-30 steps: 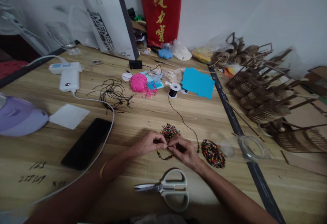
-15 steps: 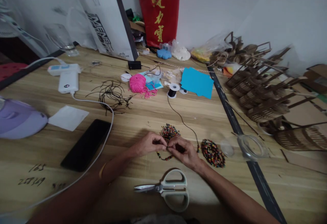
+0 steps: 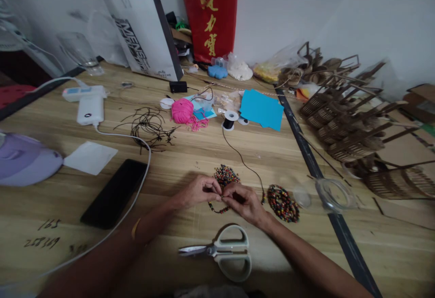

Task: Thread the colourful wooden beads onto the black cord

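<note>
Just below the frame's centre, my left hand (image 3: 200,191) and right hand (image 3: 245,202) pinch a beaded strand (image 3: 217,211) beside a bead pile (image 3: 225,174).

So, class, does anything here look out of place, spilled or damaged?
Two mild oddities. Handwritten numbers stand directly on the wooden tabletop, left of the phone, rather than on paper. Dark cords lie in an untidy tangle left of the pink yarn. The loose beads sit heaped together; nothing looks clearly spilled or damaged.
</note>
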`<state>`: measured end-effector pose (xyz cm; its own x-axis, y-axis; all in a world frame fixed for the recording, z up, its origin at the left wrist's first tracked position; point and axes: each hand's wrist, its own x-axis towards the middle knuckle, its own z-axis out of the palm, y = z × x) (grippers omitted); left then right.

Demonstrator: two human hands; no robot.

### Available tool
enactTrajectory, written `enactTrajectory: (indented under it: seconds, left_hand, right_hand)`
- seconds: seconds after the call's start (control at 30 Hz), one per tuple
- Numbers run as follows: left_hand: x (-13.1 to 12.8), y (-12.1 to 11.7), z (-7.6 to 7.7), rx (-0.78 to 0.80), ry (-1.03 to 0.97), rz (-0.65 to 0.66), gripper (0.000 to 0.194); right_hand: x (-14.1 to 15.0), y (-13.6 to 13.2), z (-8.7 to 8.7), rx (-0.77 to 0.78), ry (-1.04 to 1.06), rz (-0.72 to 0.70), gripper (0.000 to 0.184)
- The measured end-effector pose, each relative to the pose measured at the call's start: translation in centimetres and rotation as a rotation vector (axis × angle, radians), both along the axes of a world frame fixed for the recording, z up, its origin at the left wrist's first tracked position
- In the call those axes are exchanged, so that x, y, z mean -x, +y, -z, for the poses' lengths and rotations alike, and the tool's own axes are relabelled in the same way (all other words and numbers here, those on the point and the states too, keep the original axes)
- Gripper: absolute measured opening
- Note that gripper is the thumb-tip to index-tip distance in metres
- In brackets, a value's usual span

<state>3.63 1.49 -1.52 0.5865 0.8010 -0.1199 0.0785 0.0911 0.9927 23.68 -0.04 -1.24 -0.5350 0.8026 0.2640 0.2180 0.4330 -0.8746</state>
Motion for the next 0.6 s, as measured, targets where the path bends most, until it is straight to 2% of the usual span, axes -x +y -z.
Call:
enactTrajectory:
  seconds: [0.37, 0.6]
  left_hand:
    - [0.3, 0.08, 0.26, -0.054, 0.012, 0.033, 0.016]
    - [0.39, 0.17, 0.19, -0.071, 0.021, 0.049, 0.015]
  right_hand:
    - [-0.28, 0.16, -0.82, -0.114, -0.002, -0.034, 0.009]
    - [-0.23, 0.17, -1.0, -0.13, -0.028, -0.053, 0.01]
